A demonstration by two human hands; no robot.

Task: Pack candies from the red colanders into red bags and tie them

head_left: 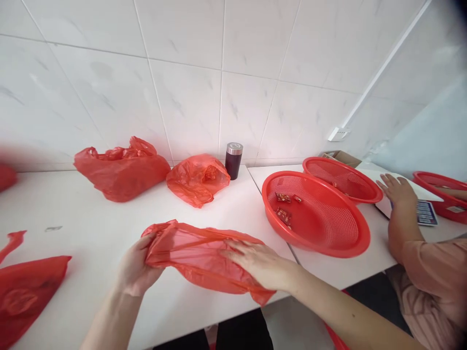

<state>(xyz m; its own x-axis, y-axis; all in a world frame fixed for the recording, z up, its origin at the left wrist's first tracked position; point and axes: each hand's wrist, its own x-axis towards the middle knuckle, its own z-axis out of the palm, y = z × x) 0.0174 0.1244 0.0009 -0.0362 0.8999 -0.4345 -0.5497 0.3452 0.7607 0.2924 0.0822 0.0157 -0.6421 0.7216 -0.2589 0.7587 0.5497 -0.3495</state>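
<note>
A thin red plastic bag (204, 257) stretches between my two hands above the front of the white table, its mouth facing up. My left hand (140, 265) grips the bag's left end, with the fingers wrapped round the gathered edge. My right hand (257, 262) lies on the bag's right part with its fingers spread, the fingertips reaching in at the opening. To the right of the bag, a red mesh basket (317, 218) holds several small dark red packets (283, 216).
Behind stand a full red bag (122, 172), a crumpled red bag (199, 177) and a dark cup (233, 163). Another red bag (29, 296) lies at front left. At right are a second basket (341, 180), a scale (426, 213) and a co-worker's hand (399, 189).
</note>
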